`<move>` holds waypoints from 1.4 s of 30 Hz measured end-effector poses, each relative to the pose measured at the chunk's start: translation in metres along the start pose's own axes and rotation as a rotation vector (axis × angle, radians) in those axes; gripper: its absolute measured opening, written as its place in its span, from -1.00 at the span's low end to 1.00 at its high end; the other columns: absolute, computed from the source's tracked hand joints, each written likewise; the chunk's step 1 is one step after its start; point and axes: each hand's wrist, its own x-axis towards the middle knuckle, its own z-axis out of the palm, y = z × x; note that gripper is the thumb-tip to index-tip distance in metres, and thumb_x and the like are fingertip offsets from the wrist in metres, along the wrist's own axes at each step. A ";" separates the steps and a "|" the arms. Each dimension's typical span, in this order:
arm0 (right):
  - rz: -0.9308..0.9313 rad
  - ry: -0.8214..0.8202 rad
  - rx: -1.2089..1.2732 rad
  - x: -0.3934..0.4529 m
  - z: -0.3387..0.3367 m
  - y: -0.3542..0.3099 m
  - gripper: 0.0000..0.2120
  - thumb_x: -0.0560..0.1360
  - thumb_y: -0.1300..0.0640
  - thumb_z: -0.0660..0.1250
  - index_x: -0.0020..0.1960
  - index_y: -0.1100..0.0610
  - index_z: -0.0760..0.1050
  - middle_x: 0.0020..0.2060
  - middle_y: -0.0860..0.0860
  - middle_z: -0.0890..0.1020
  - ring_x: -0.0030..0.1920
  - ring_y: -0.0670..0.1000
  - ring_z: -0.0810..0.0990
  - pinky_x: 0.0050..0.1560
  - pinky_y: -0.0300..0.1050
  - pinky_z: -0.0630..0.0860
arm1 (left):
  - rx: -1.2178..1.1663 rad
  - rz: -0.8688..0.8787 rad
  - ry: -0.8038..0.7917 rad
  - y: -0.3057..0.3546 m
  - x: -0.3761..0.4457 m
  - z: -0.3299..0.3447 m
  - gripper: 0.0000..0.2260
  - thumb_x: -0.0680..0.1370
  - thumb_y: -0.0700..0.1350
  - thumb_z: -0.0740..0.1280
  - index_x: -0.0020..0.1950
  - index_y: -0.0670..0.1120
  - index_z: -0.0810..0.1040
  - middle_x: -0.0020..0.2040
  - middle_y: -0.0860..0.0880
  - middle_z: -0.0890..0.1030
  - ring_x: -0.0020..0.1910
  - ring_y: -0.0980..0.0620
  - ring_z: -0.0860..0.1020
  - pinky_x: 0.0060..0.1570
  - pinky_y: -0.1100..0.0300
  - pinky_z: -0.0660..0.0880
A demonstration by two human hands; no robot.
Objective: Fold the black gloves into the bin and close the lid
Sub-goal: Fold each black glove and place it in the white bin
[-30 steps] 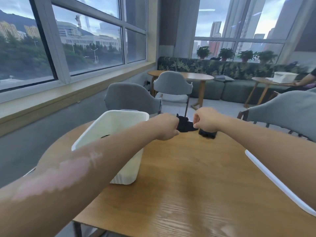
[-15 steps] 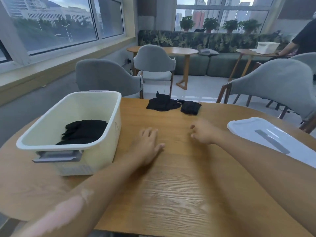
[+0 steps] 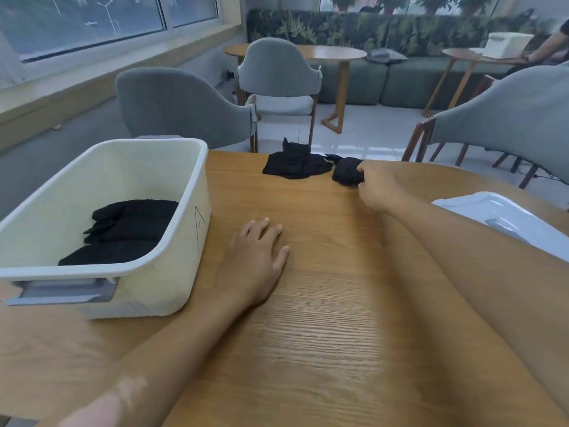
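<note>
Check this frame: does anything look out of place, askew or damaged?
Nothing stands out. The bin sits upright with folded black gloves inside, its lid lies flat on the table, and the right hand pinches the smaller glove bundle beside the loose gloves.

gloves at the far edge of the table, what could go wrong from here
1. The small bundle that the right hand pinches lies close to the table's far edge; a loose grip could drop it off.
2. The other gloves touch it and may get dragged along.
3. The lid lies beside the right forearm and could get pushed.
</note>
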 end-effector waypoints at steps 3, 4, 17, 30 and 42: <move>0.008 0.020 -0.012 0.014 0.002 0.001 -0.55 0.60 0.25 0.26 0.47 0.13 0.33 0.30 0.15 0.49 0.14 0.18 0.55 0.03 0.01 0.54 | 0.003 -0.001 0.003 0.001 -0.001 -0.002 -0.48 0.66 0.24 0.06 0.59 0.11 0.26 0.60 0.06 0.22 0.59 0.01 0.10 0.56 0.01 0.09; 0.009 0.010 -0.013 0.017 0.004 0.001 -0.58 0.60 0.21 0.27 0.45 0.13 0.35 0.28 0.15 0.51 0.14 0.18 0.56 0.04 0.03 0.55 | 0.001 -0.002 0.004 0.002 -0.001 -0.003 -0.48 0.66 0.24 0.06 0.59 0.11 0.25 0.60 0.06 0.22 0.59 0.01 0.10 0.56 0.02 0.09; 0.083 0.062 0.062 0.013 0.010 0.014 -0.90 0.60 0.13 0.33 -0.01 0.11 0.62 -0.10 0.06 0.62 -0.12 0.07 0.58 -0.12 -0.02 0.56 | -0.001 -0.006 0.000 0.001 -0.001 -0.003 -0.47 0.65 0.26 0.06 0.59 0.14 0.24 0.60 0.09 0.20 0.59 0.04 0.09 0.55 0.01 0.10; 0.042 0.360 0.408 0.013 -0.106 -0.014 -0.81 0.55 0.06 0.22 0.02 0.18 0.49 -0.09 0.11 0.63 -0.09 0.11 0.55 -0.17 -0.06 0.47 | -0.032 -0.016 0.015 0.002 -0.002 -0.004 -0.48 0.65 0.26 0.09 0.58 0.13 0.27 0.60 0.09 0.23 0.59 0.05 0.12 0.55 0.03 0.12; -0.183 -0.356 1.461 -0.071 -0.175 -0.066 -0.78 0.59 0.21 0.06 0.05 0.25 0.45 0.01 0.21 0.62 -0.02 0.30 0.56 0.06 0.07 0.62 | -0.079 -0.020 0.045 0.001 -0.002 -0.001 -0.49 0.64 0.25 0.13 0.56 0.10 0.31 0.57 0.08 0.27 0.57 0.05 0.15 0.55 0.04 0.13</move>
